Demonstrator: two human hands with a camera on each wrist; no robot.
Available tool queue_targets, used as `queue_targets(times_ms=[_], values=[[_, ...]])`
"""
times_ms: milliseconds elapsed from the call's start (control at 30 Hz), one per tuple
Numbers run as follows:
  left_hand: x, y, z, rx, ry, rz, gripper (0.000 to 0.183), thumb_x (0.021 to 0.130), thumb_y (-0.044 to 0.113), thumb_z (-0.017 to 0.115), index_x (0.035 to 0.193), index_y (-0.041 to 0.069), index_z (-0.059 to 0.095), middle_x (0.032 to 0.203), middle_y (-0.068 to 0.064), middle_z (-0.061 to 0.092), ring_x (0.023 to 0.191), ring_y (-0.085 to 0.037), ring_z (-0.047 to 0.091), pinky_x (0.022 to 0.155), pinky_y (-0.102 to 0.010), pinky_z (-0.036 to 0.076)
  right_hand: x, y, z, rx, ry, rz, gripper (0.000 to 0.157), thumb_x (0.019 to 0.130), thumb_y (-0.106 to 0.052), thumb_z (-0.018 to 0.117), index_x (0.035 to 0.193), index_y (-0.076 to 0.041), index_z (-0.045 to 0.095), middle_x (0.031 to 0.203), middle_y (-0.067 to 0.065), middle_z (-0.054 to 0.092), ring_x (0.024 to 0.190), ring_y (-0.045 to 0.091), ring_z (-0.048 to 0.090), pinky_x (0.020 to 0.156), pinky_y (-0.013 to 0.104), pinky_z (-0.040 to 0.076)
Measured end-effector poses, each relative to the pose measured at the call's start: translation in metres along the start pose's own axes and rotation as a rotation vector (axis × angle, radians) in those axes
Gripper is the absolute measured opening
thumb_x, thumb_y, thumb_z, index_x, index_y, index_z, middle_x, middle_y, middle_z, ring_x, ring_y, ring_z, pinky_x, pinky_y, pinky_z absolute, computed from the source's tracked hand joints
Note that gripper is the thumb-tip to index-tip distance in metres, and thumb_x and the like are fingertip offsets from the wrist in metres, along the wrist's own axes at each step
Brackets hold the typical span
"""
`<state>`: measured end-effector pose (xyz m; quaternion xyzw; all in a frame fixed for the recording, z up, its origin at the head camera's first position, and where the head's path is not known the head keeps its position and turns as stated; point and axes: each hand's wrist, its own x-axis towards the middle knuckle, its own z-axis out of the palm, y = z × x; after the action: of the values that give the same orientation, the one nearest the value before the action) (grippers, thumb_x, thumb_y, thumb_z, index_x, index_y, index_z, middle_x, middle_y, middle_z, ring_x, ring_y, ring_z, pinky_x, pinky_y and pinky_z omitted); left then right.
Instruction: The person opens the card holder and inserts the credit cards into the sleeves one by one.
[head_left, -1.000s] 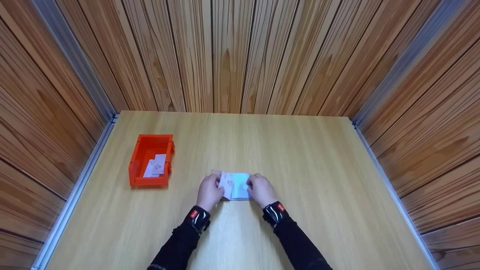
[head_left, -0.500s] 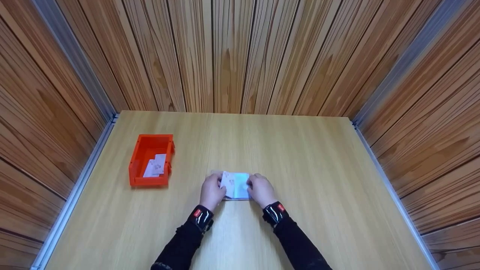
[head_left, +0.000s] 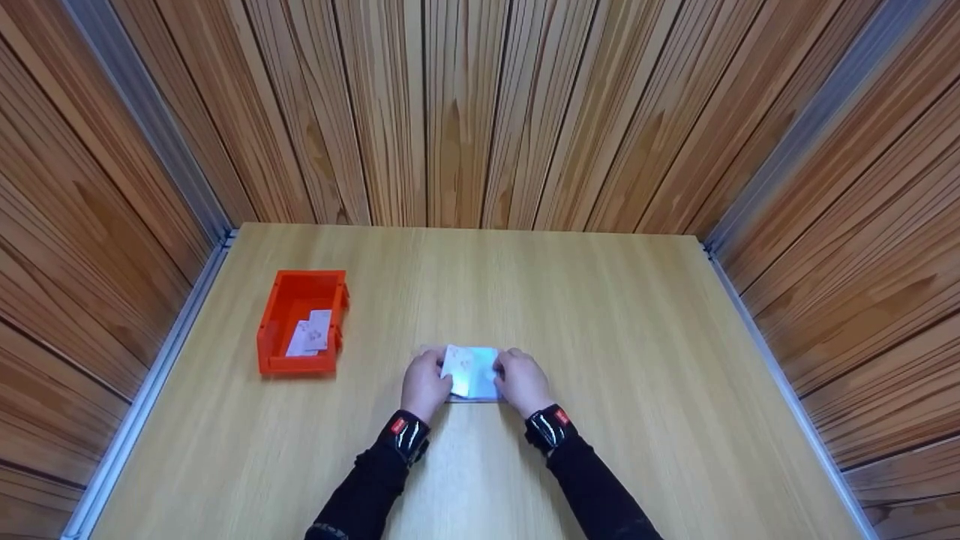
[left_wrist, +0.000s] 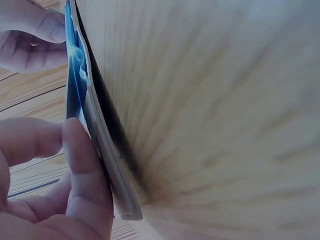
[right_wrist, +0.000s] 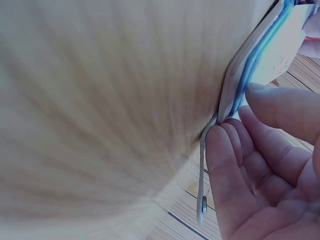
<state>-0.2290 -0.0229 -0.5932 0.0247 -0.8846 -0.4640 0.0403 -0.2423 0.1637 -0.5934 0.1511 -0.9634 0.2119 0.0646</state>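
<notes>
On the table, an opened card holder (head_left: 485,376) with shiny blue sleeves lies between my two hands. A white card (head_left: 457,366) with faint pink print overlaps the sleeves' left part; whether its edge is inside a sleeve I cannot tell. My left hand (head_left: 424,385) pinches the card at its left side. The holder's cover (left_wrist: 107,155) shows edge-on beside those fingers in the left wrist view. With thumb and fingers, my right hand (head_left: 523,381) holds the blue sleeves' right edge. In the right wrist view, a strap with a snap button (right_wrist: 201,170) sticks out under its fingertips.
At the left of the table (head_left: 637,337) stands an orange bin (head_left: 298,364) with a couple of white printed cards (head_left: 318,330) inside. Wood-panelled walls (head_left: 465,112) rise at the back and both sides, with metal rails (head_left: 157,405) along the side edges.
My left hand has shifted slightly right, and the white card has moved right with it, covering more of the blue sleeves. My right hand stays in place.
</notes>
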Motion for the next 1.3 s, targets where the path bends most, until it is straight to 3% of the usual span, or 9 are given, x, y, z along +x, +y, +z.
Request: queue_targets(times_ms=[133,367,800,1067,1300], values=[[0.000,0.000,0.001,0.044,-0.005,0.015,0.030,0.078,-0.004,0.071,0.107,-0.008,0.066,0.093,-0.013,0.066,0.089,-0.028,0.060,0.081,-0.044,0.048,0.000,0.000,0.000,-0.004,-0.004,0.001,0.013,0.078,-0.004,0.077,0.088,-0.004,0.068,0.086,0.007,0.061,0.080,0.026,0.060,0.074,0.041,0.051],[-0.001,-0.002,0.003,0.092,0.019,0.081,0.019,0.076,-0.002,0.073,0.092,-0.007,0.065,0.086,-0.014,0.066,0.084,-0.033,0.063,0.078,-0.047,0.049,-0.001,-0.001,-0.001,0.003,0.012,-0.019,0.013,0.077,-0.002,0.076,0.086,-0.003,0.067,0.085,0.007,0.061,0.080,0.028,0.061,0.074,0.042,0.051],[0.003,0.002,0.008,0.091,0.006,0.023,0.020,0.079,-0.003,0.072,0.098,-0.008,0.065,0.090,-0.017,0.068,0.087,-0.034,0.065,0.080,-0.046,0.051,0.001,-0.002,-0.001,-0.001,-0.031,0.024,0.013,0.080,-0.004,0.076,0.089,-0.004,0.068,0.087,0.006,0.061,0.081,0.026,0.060,0.076,0.040,0.051],[0.001,0.004,0.013,0.101,-0.003,0.028,0.028,0.080,0.001,0.074,0.104,-0.010,0.064,0.095,-0.020,0.068,0.091,-0.036,0.065,0.083,-0.047,0.051,0.000,-0.002,-0.001,0.007,-0.019,0.012,0.013,0.078,-0.003,0.076,0.088,-0.004,0.068,0.087,0.007,0.060,0.081,0.027,0.060,0.076,0.041,0.051],[-0.001,0.006,0.012,0.135,0.003,0.048,0.024,0.078,0.003,0.076,0.097,-0.007,0.064,0.088,-0.018,0.067,0.082,-0.034,0.064,0.075,-0.047,0.051,-0.001,-0.001,-0.001,0.006,0.019,-0.020,0.014,0.076,-0.002,0.077,0.086,-0.003,0.067,0.084,0.006,0.060,0.078,0.027,0.060,0.073,0.041,0.050]])
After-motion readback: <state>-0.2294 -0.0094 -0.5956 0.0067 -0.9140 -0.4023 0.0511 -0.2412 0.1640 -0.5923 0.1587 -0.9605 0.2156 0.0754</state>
